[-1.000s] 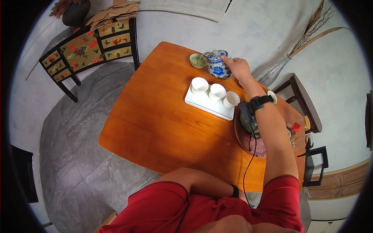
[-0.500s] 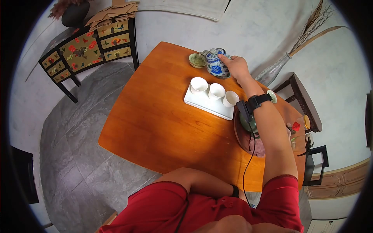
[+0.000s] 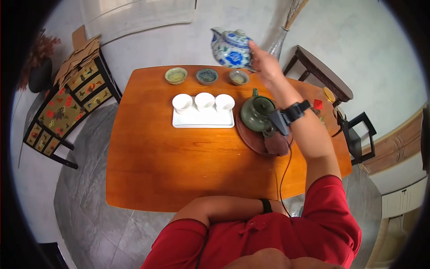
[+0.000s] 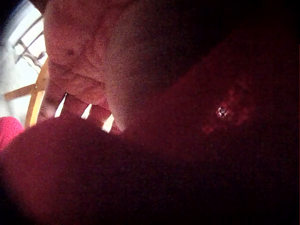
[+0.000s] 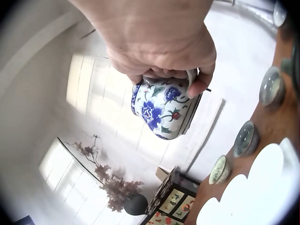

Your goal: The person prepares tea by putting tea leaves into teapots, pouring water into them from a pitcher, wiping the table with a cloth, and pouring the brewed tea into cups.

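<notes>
High over the table's far edge, a blue-and-white porcelain teapot (image 3: pixel 234 50) hangs by its handle from my right hand (image 3: pixel 268 67). The right wrist view shows fingers curled round the handle, with painted flowers on the teapot's body (image 5: pixel 164 110). Below the teapot stand three small glazed bowls: a pale green one (image 3: pixel 176 75), a dark grey-blue one (image 3: pixel 207 76) and a greyish one (image 3: pixel 238 77). My left hand (image 4: pixel 77 56) lies low at my waist by the red shirt, fingers extended with slits of light between them.
Three white cups, one of them the middle cup (image 3: pixel 204 101), stand on a white tray (image 3: pixel 204 123). To the right, a green teapot (image 3: pixel 256 114) sits on a round brown tray (image 3: pixel 251 142) with a folded cloth (image 3: pixel 276 145). A cable (image 3: pixel 283 188) trails from my right wrist.
My right hand has lifted the blue-and-white teapot off the table into the air. The head view has swung round, and the bowls and green teapot now show more fully. The left arm stays at the waist.
</notes>
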Motion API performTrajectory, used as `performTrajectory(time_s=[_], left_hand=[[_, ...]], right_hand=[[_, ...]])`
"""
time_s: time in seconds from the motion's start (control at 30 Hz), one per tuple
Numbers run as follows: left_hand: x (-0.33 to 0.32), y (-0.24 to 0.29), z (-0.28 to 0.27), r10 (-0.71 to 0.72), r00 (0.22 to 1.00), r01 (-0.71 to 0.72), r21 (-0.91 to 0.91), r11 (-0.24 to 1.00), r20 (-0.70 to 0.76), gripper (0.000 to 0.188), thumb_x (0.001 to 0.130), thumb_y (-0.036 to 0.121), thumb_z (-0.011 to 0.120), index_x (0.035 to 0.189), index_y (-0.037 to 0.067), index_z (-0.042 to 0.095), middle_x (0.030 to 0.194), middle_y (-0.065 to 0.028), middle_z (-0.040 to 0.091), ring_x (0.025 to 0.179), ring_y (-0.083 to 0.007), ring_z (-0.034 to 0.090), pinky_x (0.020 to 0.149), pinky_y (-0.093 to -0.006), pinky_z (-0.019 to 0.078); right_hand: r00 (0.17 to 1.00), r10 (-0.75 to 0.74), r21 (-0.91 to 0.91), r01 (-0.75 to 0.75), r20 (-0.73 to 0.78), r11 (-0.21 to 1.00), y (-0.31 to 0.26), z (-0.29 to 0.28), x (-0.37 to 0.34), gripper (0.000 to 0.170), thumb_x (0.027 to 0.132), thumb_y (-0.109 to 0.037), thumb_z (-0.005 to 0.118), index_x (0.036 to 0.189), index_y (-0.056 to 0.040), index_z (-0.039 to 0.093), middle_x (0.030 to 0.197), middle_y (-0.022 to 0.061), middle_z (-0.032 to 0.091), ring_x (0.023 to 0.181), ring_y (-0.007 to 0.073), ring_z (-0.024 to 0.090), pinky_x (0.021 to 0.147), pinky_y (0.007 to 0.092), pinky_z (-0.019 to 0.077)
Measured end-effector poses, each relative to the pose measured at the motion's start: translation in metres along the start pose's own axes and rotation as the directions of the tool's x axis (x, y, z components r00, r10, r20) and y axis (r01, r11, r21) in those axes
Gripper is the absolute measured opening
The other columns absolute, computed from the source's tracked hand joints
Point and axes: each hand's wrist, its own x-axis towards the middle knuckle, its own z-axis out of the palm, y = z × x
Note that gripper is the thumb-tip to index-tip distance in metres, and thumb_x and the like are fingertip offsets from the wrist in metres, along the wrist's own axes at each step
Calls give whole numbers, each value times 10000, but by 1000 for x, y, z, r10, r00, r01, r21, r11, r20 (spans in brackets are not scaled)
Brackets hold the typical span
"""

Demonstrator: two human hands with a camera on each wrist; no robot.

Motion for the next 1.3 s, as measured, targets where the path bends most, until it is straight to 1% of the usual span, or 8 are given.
performTrajectory(time_s=[0.03, 0.13, 0.3, 0.37, 0.47, 0.87, 1.03, 1.3], left_hand=[[-22, 37, -13, -303, 938, 246, -295, 923, -168, 317, 876, 262, 523, 990, 23, 698, 1058, -202, 671, 995, -356, 627, 822, -439, 492], [-25, 33, -15, -145, 971, 118, -147, 982, -188, 383, 891, 362, 523, 1024, 55, 710, 1081, -209, 667, 1012, -348, 629, 868, -440, 474], [-35, 55, -34, -191, 978, 183, -89, 979, -88, 317, 867, 254, 517, 925, -13, 676, 974, -229, 671, 893, -384, 650, 780, -474, 508], [-33, 53, -33, -170, 982, 167, -46, 985, -79, 315, 876, 253, 513, 923, -15, 671, 967, -229, 670, 877, -388, 652, 774, -475, 513], [-29, 38, -23, -100, 990, 98, -30, 995, -102, 302, 907, 242, 497, 931, -15, 652, 954, -224, 664, 894, -389, 648, 759, -469, 518], [-25, 30, -18, -3, 987, -9, -81, 997, -158, 338, 928, 252, 478, 942, -16, 682, 981, -244, 675, 922, -382, 646, 813, -440, 502], [-32, 41, -23, -30, 982, 10, -104, 995, -189, 351, 927, 274, 475, 956, -6, 686, 999, -234, 677, 931, -383, 645, 812, -448, 502], [-32, 47, -29, -65, 990, 58, -56, 997, -125, 347, 925, 270, 478, 960, -1, 692, 1009, -236, 678, 934, -377, 649, 822, -442, 500]], right_hand=[[999, -22, 0, 22, -42, 1000, -7, -17, -9, 458, 868, -518, 667, 727, -97, 552, 607, -34, 439, 533, 101, 396, 503, 285, 399], [986, -101, -31, 98, -130, 995, -11, -77, -27, 437, 885, -478, 666, 648, -155, 493, 554, -77, 347, 494, 84, 317, 502, 258, 340], [979, -55, 57, 67, -194, 996, -2, -146, -94, 414, 897, -406, 681, 642, -143, 490, 561, -62, 383, 499, 71, 336, 491, 230, 312], [922, -43, -110, 1, -385, 994, 18, -170, -114, 371, 907, -382, 675, 699, -97, 561, 571, -46, 438, 505, 67, 400, 471, 232, 341], [901, 37, -21, -51, -432, 998, 47, -187, -140, 348, 904, -373, 680, 827, -36, 641, 601, -33, 489, 528, 72, 474, 468, 235, 387], [837, 54, -151, -161, -544, 975, 108, -175, -170, 400, 884, -407, 703, 675, -82, 602, 583, -45, 458, 510, 69, 417, 490, 224, 402], [875, 48, -56, -85, -483, 995, 120, -170, -169, 343, 902, -374, 691, 776, -59, 644, 680, -15, 592, 563, 70, 517, 507, 222, 421], [910, 46, -51, -74, -412, 996, 128, -178, -174, 325, 957, -377, 612, 854, -69, 603, 707, -49, 502, 630, 61, 428, 617, 219, 414]])
